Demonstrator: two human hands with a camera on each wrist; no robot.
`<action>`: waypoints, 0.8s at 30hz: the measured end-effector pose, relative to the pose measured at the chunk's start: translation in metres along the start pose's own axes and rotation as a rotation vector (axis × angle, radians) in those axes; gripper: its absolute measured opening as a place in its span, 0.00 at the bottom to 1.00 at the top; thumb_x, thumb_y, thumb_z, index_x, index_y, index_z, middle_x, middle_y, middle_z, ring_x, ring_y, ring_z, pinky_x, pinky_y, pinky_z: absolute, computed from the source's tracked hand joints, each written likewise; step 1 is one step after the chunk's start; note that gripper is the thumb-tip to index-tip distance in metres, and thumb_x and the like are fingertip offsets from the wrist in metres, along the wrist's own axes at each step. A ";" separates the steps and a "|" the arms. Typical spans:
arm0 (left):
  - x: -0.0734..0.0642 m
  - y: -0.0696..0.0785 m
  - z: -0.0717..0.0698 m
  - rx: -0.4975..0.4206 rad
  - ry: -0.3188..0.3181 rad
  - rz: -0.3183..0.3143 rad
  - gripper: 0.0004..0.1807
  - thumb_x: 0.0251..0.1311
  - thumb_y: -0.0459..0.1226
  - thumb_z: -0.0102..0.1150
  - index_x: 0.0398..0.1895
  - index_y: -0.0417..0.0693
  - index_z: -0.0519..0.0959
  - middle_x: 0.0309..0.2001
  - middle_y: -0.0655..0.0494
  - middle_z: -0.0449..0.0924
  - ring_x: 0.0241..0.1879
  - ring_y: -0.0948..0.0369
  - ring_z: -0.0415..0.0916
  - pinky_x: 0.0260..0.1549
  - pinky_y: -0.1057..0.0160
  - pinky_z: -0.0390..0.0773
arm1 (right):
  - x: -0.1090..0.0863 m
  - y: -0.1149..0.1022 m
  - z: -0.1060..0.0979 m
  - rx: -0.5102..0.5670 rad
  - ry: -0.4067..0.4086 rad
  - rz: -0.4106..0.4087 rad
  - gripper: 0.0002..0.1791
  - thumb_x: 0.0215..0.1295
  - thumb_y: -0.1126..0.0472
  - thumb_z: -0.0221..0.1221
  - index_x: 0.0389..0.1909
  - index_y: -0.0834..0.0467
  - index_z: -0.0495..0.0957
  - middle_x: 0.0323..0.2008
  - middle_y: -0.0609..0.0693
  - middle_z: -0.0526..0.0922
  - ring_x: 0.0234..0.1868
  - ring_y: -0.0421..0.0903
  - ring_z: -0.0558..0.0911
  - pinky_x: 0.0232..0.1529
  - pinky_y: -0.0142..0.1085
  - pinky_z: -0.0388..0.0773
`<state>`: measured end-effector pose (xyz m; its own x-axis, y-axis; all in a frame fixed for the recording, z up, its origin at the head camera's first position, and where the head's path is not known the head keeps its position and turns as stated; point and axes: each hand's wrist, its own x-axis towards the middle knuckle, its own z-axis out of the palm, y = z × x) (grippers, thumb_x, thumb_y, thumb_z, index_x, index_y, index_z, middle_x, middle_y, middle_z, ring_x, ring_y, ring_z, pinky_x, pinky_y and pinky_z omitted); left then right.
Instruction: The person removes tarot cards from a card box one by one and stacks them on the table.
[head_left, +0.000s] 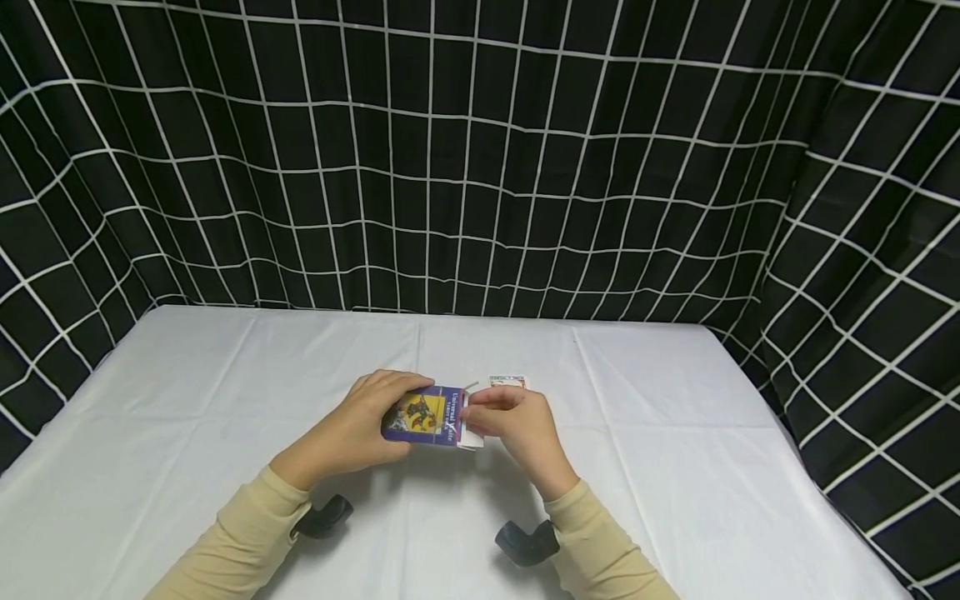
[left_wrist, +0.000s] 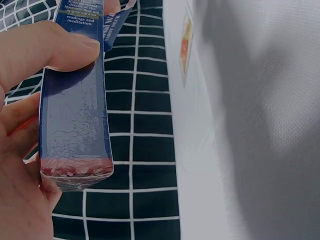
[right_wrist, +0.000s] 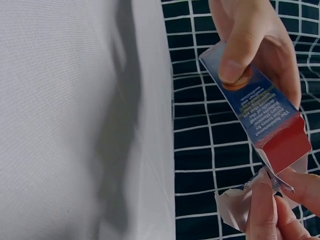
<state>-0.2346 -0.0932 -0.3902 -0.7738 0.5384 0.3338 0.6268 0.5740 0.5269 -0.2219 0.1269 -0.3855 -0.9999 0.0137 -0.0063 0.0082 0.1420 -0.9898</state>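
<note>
In the head view, the left hand (head_left: 351, 429) holds a blue Universal Waite tarot deck box (head_left: 418, 414) above the white tablecloth (head_left: 645, 483), its thumb along the near edge and its fingers along the far one. The right hand (head_left: 525, 425) is at the box's right end, thumb and forefinger pinching by the white flap there. Just beyond that hand, a printed card (head_left: 507, 381) lies partly hidden on the cloth; behind the table hangs a black curtain (head_left: 450, 200) with a white grid. In the left wrist view, the left thumb (left_wrist: 75, 50) presses on the narrow blue side of the box, with fingers behind it; a red band crosses the nearer end, and the card lies apart on the cloth. In the right wrist view, a red panel (right_wrist: 286, 145) shows at the box's end, and the right fingertips pinch a crumpled, pale piece (right_wrist: 234, 207) beside it; whether that is flap or wrapping I cannot tell.
</note>
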 end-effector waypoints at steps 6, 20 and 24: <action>-0.001 0.000 0.000 0.007 0.005 -0.001 0.40 0.36 0.36 0.67 0.61 0.55 0.68 0.59 0.61 0.71 0.59 0.60 0.63 0.61 0.52 0.58 | 0.000 0.001 0.001 -0.019 0.012 0.006 0.12 0.46 0.67 0.67 0.33 0.68 0.81 0.28 0.58 0.84 0.27 0.42 0.83 0.33 0.36 0.81; 0.001 -0.004 -0.001 0.019 0.002 -0.013 0.39 0.38 0.37 0.67 0.61 0.55 0.68 0.59 0.60 0.70 0.60 0.59 0.62 0.61 0.51 0.57 | 0.001 -0.007 -0.012 -0.028 -0.021 -0.009 0.17 0.48 0.71 0.61 0.42 0.65 0.80 0.33 0.58 0.82 0.31 0.43 0.81 0.35 0.38 0.81; 0.001 -0.005 -0.002 0.022 0.002 -0.024 0.39 0.38 0.37 0.67 0.61 0.55 0.68 0.60 0.59 0.70 0.60 0.58 0.62 0.61 0.51 0.57 | 0.003 -0.007 -0.016 -0.029 -0.041 -0.011 0.17 0.48 0.71 0.61 0.42 0.66 0.80 0.33 0.60 0.82 0.31 0.43 0.82 0.36 0.38 0.81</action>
<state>-0.2385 -0.0962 -0.3909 -0.7885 0.5234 0.3230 0.6102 0.5997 0.5177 -0.2246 0.1418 -0.3762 -0.9996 -0.0285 -0.0016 -0.0032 0.1703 -0.9854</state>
